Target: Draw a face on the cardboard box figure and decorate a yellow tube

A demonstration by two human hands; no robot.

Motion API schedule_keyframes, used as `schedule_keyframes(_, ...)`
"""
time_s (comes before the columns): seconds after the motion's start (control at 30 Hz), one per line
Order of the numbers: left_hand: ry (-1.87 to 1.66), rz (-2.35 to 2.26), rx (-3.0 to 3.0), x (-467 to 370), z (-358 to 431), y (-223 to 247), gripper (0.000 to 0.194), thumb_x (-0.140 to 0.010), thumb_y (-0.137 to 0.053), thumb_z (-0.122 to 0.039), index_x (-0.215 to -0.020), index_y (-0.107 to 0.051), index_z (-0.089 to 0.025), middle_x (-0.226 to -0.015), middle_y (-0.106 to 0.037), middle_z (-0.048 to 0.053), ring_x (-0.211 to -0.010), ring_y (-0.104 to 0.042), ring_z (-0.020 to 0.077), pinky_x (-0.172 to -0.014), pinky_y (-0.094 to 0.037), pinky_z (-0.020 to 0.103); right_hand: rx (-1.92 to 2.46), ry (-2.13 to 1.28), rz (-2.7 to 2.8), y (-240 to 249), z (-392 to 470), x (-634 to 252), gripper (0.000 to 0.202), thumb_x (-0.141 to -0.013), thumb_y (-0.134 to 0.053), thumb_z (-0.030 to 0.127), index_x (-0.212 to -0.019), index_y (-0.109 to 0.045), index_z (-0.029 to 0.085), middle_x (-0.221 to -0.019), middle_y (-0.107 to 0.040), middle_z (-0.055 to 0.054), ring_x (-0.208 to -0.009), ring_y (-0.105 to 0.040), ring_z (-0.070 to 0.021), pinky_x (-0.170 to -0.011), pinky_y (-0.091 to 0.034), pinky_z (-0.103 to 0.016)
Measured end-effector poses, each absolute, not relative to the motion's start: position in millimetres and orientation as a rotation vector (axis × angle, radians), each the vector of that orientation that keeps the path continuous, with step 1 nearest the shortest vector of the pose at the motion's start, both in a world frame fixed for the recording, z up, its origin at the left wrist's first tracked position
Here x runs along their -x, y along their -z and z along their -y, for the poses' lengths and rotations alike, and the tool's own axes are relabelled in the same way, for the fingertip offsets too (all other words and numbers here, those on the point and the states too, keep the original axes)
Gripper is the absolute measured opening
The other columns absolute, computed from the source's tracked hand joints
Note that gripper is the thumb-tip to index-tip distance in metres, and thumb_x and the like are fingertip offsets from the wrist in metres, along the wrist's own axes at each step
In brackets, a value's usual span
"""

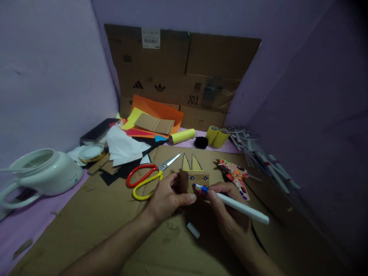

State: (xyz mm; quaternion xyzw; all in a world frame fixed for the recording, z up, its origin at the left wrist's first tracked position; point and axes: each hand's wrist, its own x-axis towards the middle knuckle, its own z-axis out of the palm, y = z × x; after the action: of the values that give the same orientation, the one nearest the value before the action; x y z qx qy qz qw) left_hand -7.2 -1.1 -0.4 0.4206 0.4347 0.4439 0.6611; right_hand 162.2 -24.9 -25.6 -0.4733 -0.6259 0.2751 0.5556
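Observation:
A small cardboard box with two dark blue eye-like dots, a reddish mark and two pointed yellow ears stands upright near the middle. My left hand grips it from the left, thumb across the lower front. In my right hand is a white marker with a blue collar, its tip at the box front below the left eye dot. Left of the box lie scissors with one red and one yellow handle, blades pointing toward the ears. A small pale piece rests in front of the box.
A white teapot-like pot stands at the left, near a jar lid and white tissue. Behind are coloured papers and yellow rolls. At the right lie a patterned cutout and several paper sticks.

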Motion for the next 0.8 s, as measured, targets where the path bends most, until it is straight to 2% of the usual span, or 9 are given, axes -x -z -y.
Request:
schedule_keyframes(0.27,-1.004,-0.985,-0.978,8.8,1.9,2.9,0.056,-0.054,-0.081,-0.019,-0.106,-0.063,-0.009,-0.110,-0.071,0.018,-0.105,-0.065,0.0366,-0.092,-0.050,0.047,1.142,-0.722,1.471,24.7,26.7,-163.1,0.013,-0.090,-0.060,0.035,-0.085,-0.062,0.023,-0.075,-0.066,-0.002,-0.065,-0.061,-0.0176,-0.055,-0.046,-0.027)
schedule_keyframes(0.43,-1.003,-0.995,-0.980,8.7,2.0,3.4,0.053,-0.056,-0.081,-0.019,-0.105,-0.063,-0.011,-0.108,-0.072,0.016,-0.102,-0.066,0.0356,-0.090,-0.050,0.047,1.122,-0.701,1.478,21.2,27.6,-161.2,0.009,-0.090,-0.059,0.033,-0.085,-0.061,0.025,-0.072,-0.065,-0.001,-0.061,-0.059,-0.0162,-0.053,-0.045,-0.027)
schedule_keyframes(0.8,-1.004,-1.007,-0.993,8.5,3.5,1.5,0.054,-0.055,-0.081,-0.019,-0.105,-0.063,-0.009,-0.109,-0.071,0.019,-0.103,-0.065,0.0373,-0.091,-0.050,0.049,1.151,-0.692,1.506,21.1,27.4,-163.5,0.011,-0.089,-0.060,0.034,-0.084,-0.062,0.024,-0.075,-0.067,-0.001,-0.064,-0.062,-0.0170,-0.056,-0.047,-0.028)
